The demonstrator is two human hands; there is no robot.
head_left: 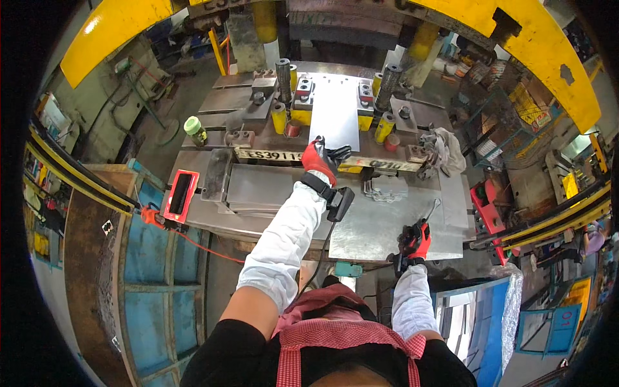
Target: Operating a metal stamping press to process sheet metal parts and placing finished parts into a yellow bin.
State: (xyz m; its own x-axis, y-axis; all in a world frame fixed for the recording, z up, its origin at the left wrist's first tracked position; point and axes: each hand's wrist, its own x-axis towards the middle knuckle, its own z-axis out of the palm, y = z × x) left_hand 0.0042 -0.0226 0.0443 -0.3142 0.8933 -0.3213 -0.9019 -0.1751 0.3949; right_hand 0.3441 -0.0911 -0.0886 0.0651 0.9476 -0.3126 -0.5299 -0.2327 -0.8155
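Note:
A bright, flat metal sheet point(335, 113) lies between the posts of the press die, its near end toward me. My left hand point(321, 160), in a red and black glove, is at that near end with its fingers closed on the edge; the exact grip is partly hidden. A similar glove covers my right hand point(414, 242), low over the front right of the table. Its fingers are wrapped round a thin metal hand tool point(433, 210) that points away from me; its exact kind is unclear. Stacked flat metal sheets point(264, 187) lie left of my left forearm.
Several small formed metal parts point(385, 188) sit right of centre. Dark guide posts point(389, 84) and yellow blocks point(384, 127) flank the die. A red-framed phone-like object point(181, 195), a green-lidded jar point(195, 130) and a crumpled grey rag point(445, 151) lie around. Yellow press guarding point(548, 58) arches above.

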